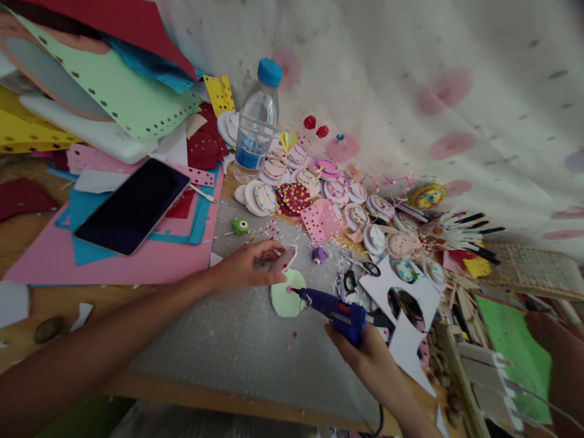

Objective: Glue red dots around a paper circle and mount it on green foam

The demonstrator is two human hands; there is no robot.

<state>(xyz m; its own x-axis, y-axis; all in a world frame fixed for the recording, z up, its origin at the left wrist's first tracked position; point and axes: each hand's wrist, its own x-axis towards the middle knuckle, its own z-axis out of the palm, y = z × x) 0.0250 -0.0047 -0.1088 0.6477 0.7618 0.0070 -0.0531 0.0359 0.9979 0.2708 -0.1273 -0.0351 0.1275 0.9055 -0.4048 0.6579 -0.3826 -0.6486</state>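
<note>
My right hand (365, 350) is wrapped round the grip of a blue hot glue gun (335, 309). Its dark nozzle points left, with the tip at the middle of a pale green paper circle (281, 298) that lies flat on the grey cutting mat (219, 359). Just above the circle, my left hand (253, 263) pinches a small white disc (286, 260) with red specks along its edge. The disc is tilted, and part of it is hidden by the fingers. Tiny red bits are scattered on the mat below the circle.
Decorated paper discs (294, 198) crowd the back, beside a water bottle (255, 131). A tablet (133, 205) rests on coloured paper at left. Small craft punches (320, 255) and scissors (362, 264) lie near the hands. At right are a power strip (488, 377) and another person's arm (563, 359).
</note>
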